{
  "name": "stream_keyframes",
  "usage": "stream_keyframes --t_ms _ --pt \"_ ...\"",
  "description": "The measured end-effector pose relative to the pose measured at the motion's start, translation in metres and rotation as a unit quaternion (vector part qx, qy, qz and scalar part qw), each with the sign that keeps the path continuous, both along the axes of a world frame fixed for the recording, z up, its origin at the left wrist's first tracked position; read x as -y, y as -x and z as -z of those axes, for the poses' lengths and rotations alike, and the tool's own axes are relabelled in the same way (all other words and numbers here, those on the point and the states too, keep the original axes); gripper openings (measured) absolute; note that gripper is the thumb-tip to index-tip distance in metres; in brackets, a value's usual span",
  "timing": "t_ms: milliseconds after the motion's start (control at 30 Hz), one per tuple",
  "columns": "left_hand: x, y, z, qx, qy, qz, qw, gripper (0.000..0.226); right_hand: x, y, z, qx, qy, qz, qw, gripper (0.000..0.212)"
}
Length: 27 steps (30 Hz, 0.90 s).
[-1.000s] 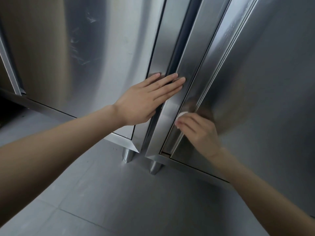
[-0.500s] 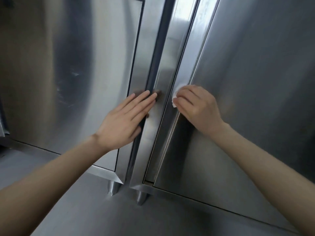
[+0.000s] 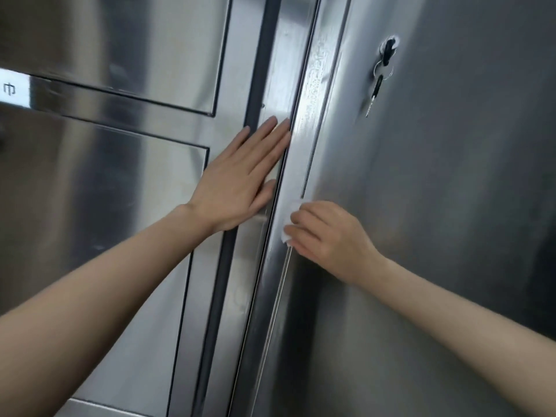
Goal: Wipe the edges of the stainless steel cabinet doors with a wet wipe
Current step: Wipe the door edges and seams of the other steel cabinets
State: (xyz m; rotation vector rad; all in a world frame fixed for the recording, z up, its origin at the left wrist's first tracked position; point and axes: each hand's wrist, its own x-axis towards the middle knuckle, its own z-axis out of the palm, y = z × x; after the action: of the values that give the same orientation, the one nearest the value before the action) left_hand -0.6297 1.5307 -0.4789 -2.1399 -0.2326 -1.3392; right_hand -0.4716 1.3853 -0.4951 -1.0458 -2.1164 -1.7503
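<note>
At the seam between the cabinet doors: wiping the right door's edge, mid-stroke.
Right hand [image 3: 328, 233] pinched a small, crumpled white wet wipe [image 3: 289, 219] against the smeared steel edge strip [image 3: 316, 85]; left hand [image 3: 240, 182] lay flat, fingers straight, across the dark gap [image 3: 255, 70]. The next move probably called for a firm slide along that strip.

The left hand [image 3: 240, 182] lies just left of the wet wipe [image 3: 288, 225].

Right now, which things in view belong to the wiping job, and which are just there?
Job: wet wipe in right hand; door edge under it; left hand, flat on the steel.
Idle: keys hanging from the lock; label strip at far left.
</note>
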Motion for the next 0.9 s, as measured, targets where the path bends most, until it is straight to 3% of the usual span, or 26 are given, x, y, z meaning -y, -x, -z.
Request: stream_keyframes --t_ms 67,233,300,400,467,633,800,900 --pt "-0.003 -0.002 -0.002 0.002 -0.008 0.001 1.000 0.059 -0.003 -0.002 -0.014 0.019 0.029 0.008 0.999 0.016" --pt "-0.008 -0.003 -0.003 0.009 -0.025 0.008 1.000 0.058 -0.018 0.004 -0.097 -0.058 -0.098 -0.019 0.993 0.020" --pt "-0.009 -0.004 -0.003 0.009 -0.027 0.011 1.000 0.058 -0.015 0.002 -0.083 -0.059 -0.093 -0.024 0.994 0.017" --pt "-0.013 0.001 -0.006 -0.006 -0.047 0.017 0.999 0.057 -0.004 -0.001 -0.048 0.019 0.003 -0.019 1.000 0.015" --pt "-0.020 0.007 -0.015 -0.017 -0.072 0.017 0.997 0.058 -0.004 -0.004 -0.062 0.035 0.019 -0.016 0.999 0.017" --pt "-0.026 0.004 -0.080 0.045 -0.075 0.033 0.996 0.057 -0.018 -0.007 -0.130 -0.033 -0.094 -0.013 0.995 0.021" --pt "-0.020 -0.012 -0.125 0.040 -0.064 0.044 0.996 0.057 -0.005 -0.006 -0.104 0.005 0.005 0.023 1.000 0.019" --pt "-0.019 -0.011 -0.126 0.025 -0.051 0.039 0.998 0.057 -0.012 -0.005 -0.118 -0.079 -0.040 -0.001 0.996 0.015"
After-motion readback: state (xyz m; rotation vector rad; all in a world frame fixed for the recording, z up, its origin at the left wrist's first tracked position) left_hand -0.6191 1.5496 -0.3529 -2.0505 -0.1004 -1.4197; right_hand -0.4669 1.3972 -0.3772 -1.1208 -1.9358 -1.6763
